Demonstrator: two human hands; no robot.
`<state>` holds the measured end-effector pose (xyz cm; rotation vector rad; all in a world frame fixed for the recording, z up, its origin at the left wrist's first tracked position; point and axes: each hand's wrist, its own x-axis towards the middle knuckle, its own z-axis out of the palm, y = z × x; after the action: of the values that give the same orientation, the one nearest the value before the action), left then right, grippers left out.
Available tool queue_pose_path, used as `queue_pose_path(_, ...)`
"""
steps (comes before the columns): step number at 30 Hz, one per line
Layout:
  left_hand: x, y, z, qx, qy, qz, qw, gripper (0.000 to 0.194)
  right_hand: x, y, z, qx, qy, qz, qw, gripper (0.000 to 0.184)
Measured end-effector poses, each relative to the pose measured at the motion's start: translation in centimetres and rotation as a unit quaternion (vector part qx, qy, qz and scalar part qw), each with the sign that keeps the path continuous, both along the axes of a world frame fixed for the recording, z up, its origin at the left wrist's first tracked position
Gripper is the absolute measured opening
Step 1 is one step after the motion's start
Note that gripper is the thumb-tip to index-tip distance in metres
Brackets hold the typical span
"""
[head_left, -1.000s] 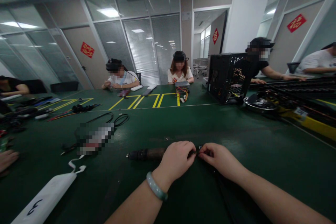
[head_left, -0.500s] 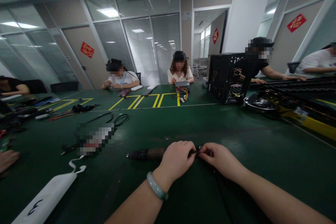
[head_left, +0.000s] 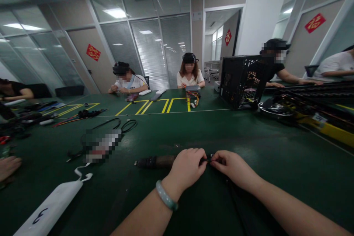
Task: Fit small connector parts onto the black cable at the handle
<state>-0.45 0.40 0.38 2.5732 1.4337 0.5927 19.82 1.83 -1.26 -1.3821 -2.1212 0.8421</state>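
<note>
A dark tool like an electric screwdriver (head_left: 163,161) lies on its side on the green table. Its brown body runs into a ribbed black front with a small metal tip pointing left. My left hand (head_left: 186,167), with a jade-coloured bangle (head_left: 166,196) on the wrist, covers the tool's rear end; thumb and forefinger are pinched on something small and dark. Just beside it, fingertips almost touching, my right hand (head_left: 231,166) is closed in a pinch too. What lies between the fingertips is too small to name, with a speck of yellow. A black cord (head_left: 235,202) runs from under my right hand towards me.
A white power strip (head_left: 45,210) marked 3 lies front left, with a blurred adapter-like item (head_left: 103,147) and cables beyond. Across the table stand a black computer case (head_left: 235,81) and a power supply (head_left: 193,90). Several people sit around; another person's hand (head_left: 9,167) is far left.
My hands keep the same pinched pose, with the fingertips barely shifted. The whole view has moved slightly, so everything sits a little to the right.
</note>
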Motion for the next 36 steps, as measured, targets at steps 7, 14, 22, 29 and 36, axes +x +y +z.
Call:
queue_pose_path(7, 0.0, -0.1, 0.2, 0.001, 0.018, -0.004, 1.0, 0.009, 0.0, 0.0, 0.0, 0.0, -0.007, -0.001, 1.0, 0.014)
queue_pose_path(14, 0.1, 0.0, 0.3, -0.004, 0.019, -0.004, 1.0, 0.008, -0.3, -0.3, 0.0, 0.014, -0.017, -0.01, 1.0, 0.016)
queue_pose_path(22, 0.1, 0.1, 0.0, 0.025, 0.033, -0.006, 0.999, 0.007, -0.7, -0.4, 0.2, 0.034, -0.029, -0.012, 0.999, 0.016)
queue_pose_path(29, 0.0, -0.1, 0.2, 0.021, 0.04, -0.005, 0.999, 0.003, -1.2, -1.0, 0.6, 0.018, -0.024, -0.034, 0.999, 0.016)
queue_pose_path(36, 0.0, -0.5, 0.7, 0.015, 0.041, -0.006, 0.999, 0.006, -2.2, -1.3, 0.9, -0.021, -0.009, -0.08, 0.997, 0.018)
